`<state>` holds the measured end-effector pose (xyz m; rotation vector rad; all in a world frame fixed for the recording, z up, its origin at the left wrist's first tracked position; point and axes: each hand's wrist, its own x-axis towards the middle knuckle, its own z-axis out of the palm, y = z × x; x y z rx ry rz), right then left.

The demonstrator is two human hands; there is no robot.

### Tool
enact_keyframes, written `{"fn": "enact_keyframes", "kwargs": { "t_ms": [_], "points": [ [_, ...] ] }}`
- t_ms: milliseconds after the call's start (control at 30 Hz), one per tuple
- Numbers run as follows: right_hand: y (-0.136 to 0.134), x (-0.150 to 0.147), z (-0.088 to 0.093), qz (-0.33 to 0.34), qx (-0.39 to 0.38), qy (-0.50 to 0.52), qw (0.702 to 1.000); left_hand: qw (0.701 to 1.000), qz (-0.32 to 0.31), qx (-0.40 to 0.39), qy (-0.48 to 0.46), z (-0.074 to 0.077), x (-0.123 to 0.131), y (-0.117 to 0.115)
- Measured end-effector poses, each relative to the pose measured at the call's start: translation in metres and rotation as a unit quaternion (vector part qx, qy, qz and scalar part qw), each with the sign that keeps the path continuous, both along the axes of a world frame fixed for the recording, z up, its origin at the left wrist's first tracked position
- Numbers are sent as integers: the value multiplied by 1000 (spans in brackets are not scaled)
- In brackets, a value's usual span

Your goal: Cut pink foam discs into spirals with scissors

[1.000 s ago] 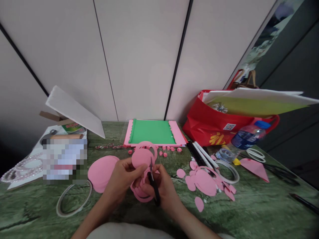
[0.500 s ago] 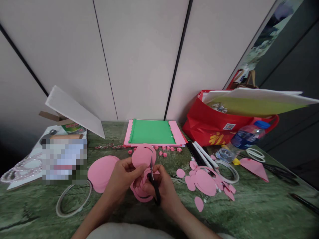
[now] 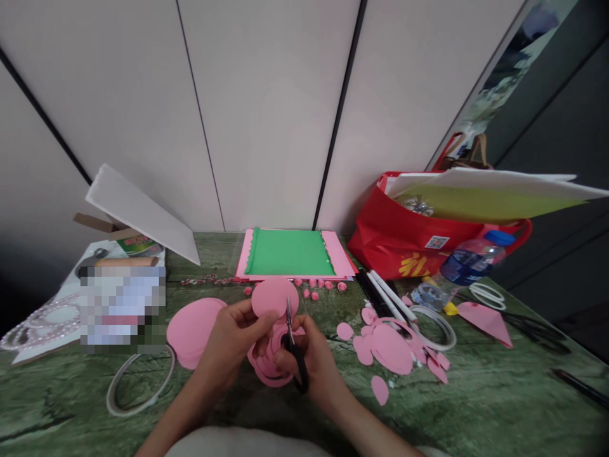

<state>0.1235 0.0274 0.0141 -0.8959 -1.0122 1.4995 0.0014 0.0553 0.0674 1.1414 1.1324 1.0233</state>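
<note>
Pinched between the fingers of my left hand is a pink paper circle, held up off the table. My right hand grips black-handled scissors, and their blades lie against the right part of the circle. Below both hands, curled pink paper strips hang or lie; their exact position is partly hidden by my fingers. Larger pink paper discs rest left of my left hand. To the right of my right hand lies a pile of pink petal-shaped pieces and cut-outs.
Tape rolls lie at left and right. Behind my hands are small pink rolled paper pieces and green sheet on pink paper. A red bag, a water bottle and markers stand or lie at right.
The scissor blades have shifted slightly on the paper circle, and the slit near its top edge no longer shows open. Both hands stay almost in place.
</note>
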Motion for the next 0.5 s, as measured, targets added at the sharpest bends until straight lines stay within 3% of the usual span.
{"fn": "enact_keyframes", "kwargs": {
  "t_ms": [500],
  "points": [
    [0, 0, -4, 2, 12, -7, 1000, 999, 17, -8, -31, -1, 1, 1]
  ]
}}
